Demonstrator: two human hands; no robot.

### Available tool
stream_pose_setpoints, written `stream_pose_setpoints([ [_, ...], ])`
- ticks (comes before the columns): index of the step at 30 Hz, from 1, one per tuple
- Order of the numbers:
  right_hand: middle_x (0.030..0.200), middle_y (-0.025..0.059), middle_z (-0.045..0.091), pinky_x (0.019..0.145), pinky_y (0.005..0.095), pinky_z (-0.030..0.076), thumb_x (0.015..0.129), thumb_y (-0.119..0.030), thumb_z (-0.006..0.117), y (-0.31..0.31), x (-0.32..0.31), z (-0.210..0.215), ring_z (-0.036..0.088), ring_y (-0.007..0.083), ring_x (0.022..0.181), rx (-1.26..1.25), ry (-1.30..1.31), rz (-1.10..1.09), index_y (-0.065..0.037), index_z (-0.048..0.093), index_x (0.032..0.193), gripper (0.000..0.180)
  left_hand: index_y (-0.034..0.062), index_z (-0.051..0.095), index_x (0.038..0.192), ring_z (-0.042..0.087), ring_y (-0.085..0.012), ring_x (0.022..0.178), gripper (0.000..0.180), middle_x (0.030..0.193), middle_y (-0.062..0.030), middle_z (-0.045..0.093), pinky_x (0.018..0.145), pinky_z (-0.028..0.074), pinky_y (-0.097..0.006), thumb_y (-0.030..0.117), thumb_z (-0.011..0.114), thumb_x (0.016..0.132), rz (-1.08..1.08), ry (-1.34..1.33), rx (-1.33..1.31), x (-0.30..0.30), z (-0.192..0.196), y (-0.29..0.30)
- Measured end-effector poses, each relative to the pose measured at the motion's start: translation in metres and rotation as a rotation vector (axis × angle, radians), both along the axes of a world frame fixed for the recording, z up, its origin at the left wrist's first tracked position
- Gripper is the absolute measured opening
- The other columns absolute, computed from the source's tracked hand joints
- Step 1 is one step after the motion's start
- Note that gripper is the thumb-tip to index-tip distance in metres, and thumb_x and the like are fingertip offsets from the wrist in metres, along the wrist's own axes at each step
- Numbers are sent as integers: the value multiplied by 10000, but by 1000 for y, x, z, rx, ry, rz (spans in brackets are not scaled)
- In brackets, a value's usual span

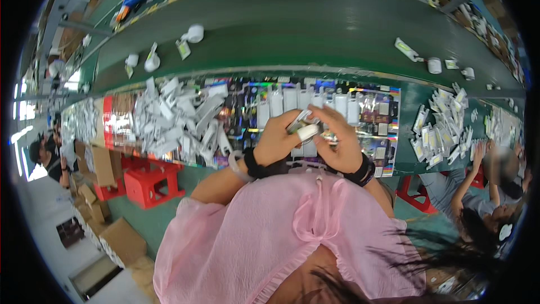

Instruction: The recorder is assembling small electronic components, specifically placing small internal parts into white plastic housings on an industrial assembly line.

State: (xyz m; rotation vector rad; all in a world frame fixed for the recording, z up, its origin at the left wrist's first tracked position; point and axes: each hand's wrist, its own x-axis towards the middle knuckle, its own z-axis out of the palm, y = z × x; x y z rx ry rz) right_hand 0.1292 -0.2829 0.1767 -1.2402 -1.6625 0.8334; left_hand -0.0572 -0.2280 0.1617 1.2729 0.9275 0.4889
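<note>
Far left: we see cardboard boxes (pixel 115 239) on the floor and red stools (pixel 147 183) under the bench; a person (pixel 48 157) sits there, mostly cut off by the dark rim.
Bench, left part: a loose heap of white packets (pixel 177 118) lies on the bench edge; we cannot tell single pieces apart.
Conveyor belt (pixel 292 28): green, curving across the top, with a few small white parts on it, such as one (pixel 194 34) at the upper left and one (pixel 434 65) at the right.
Left hand (pixel 278 141): ours, raised over the bench, fingers curled around a small white part (pixel 306 131), which sits between both hands just above the printed cards; a dark band is on the wrist.
Printed cards (pixel 315 104): rows of glossy cards with white pieces lie behind the hands, partly hidden by them.
Right hand (pixel 340 146): fingers bent and closed against the same white part, touching the left hand; what else it pinches is too small to make out.
Pink sleeve (pixel 281 231): fills the lower middle and hides our forearms.
Right: a pile of white flat packs (pixel 444 129) lies on the bench; another person (pixel 478 202) below reaches up, blurred.
</note>
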Motion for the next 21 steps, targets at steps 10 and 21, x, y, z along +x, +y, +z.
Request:
stream_pose_setpoints([
  [10, 1032, 176, 694, 780, 397, 535, 834, -136, 669, 67, 136, -62, 680, 339, 876, -230, -243, -238, -29, 648, 1134, 319, 58, 504, 1339, 620, -125, 584, 407, 884, -82, 673, 491, 515, -262, 139, 594, 951, 14, -181, -193, -5, -42, 146],
  [21, 995, 88, 697, 1145, 486, 261, 860, -140, 563, 126, 342, -174, 584, 264, 1147, 186, -1352, -887, -82, 680, 997, 189, 9, 468, 1259, 686, -295, 789, 473, 993, -172, 673, 611, 583, -417, 278, 641, 911, 411, 335, -187, -100, -146, 313],
])
